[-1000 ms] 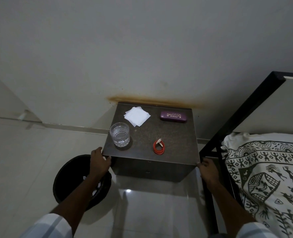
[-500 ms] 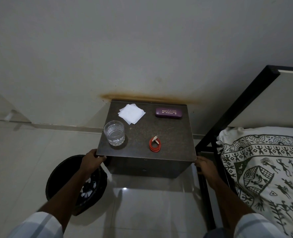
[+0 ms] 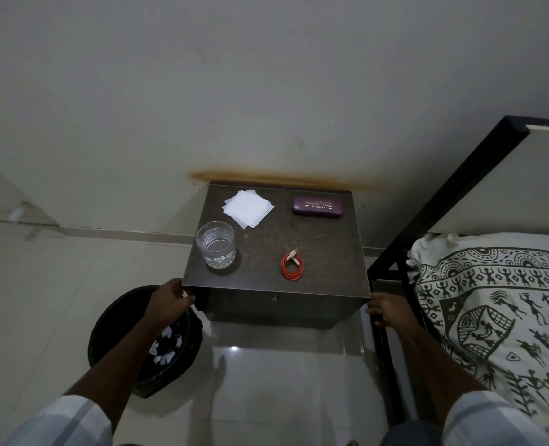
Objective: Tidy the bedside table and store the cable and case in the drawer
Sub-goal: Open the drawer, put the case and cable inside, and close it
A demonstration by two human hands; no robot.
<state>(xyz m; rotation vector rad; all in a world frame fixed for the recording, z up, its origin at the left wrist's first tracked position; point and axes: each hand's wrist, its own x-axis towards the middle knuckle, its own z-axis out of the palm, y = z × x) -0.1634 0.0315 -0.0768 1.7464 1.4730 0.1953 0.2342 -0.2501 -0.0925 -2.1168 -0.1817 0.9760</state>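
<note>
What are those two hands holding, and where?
The bedside table: left hand grips its front-left corner; right hand sits at the front-right corner, its grip unclear.

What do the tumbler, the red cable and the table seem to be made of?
Tumbler: likely clear glass; it is see-through with a cut pattern.
Cable: probably a glossy red plastic sheath.
Table: dark speckled laminate, perhaps over board; the top has a thin flat edge.

Bench (image 3: pixel 331 246): napkins (image 3: pixel 248 208) back left, glasses case (image 3: pixel 317 206) back right, glass (image 3: pixel 215 244) front left, coiled cable (image 3: pixel 292 265) front centre. Bin (image 3: pixel 115 320) on floor front-left of bench; bed (image 3: pixel 492 300) to the right.
</note>
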